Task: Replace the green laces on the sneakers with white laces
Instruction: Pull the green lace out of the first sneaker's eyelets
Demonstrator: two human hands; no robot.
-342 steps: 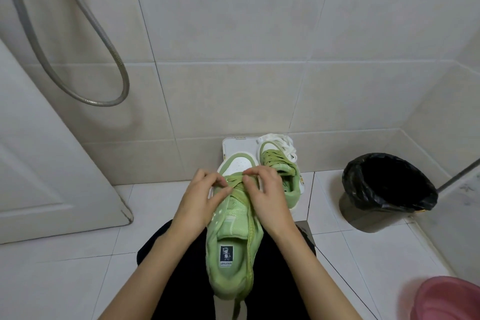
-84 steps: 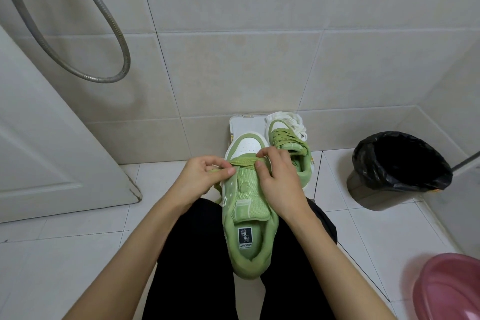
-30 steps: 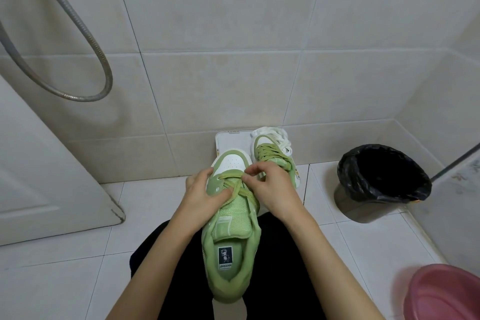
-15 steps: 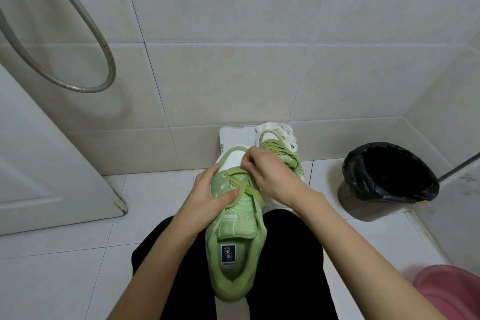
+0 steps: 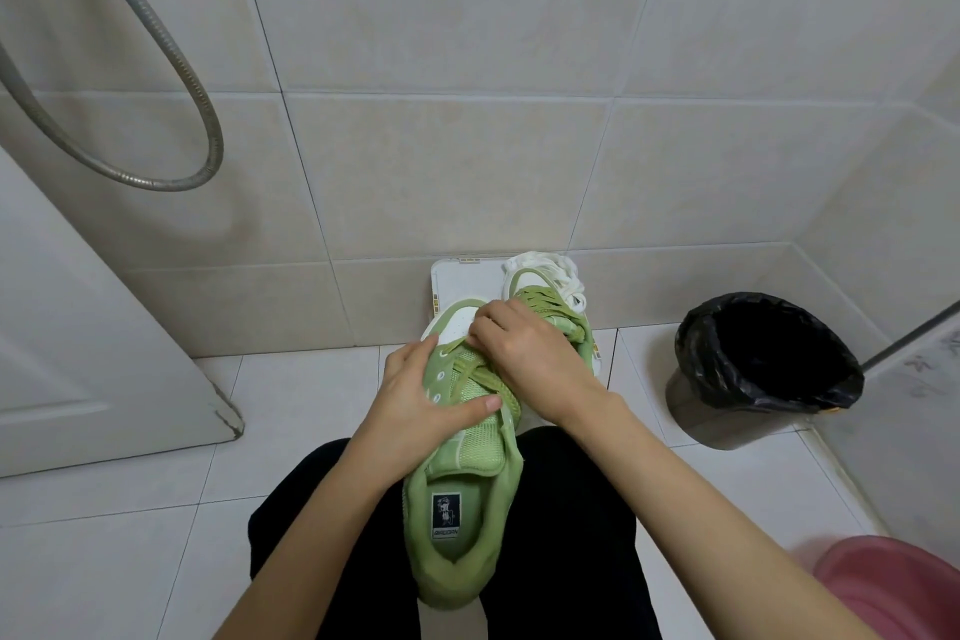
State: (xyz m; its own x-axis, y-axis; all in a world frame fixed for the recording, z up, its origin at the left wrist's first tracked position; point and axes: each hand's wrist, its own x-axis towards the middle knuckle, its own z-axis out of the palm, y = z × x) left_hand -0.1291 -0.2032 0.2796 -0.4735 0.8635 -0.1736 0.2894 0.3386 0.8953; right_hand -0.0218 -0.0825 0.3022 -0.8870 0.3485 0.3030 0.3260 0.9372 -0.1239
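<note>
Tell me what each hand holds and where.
Left hand grips the sneaker by its side, thumb on the tongue. Right hand pinches the green lace near the toe.

Bare white floor tiles (image 5: 291, 395) lie open on the left, as far as the white door (image 5: 78, 353). Straight ahead the way is short: the beige tiled wall (image 5: 467, 172) stands close, and the white flat board (image 5: 462, 281) at its foot carries a laced green sneaker (image 5: 577, 334) and a heap of white laces (image 5: 556, 270) (the two touch). On the right, the round bin with a black liner (image 5: 763, 353) and the pink plastic basin (image 5: 893, 582) narrow the floor; a grey metal shower hose (image 5: 208, 120) loops high at left.
</note>
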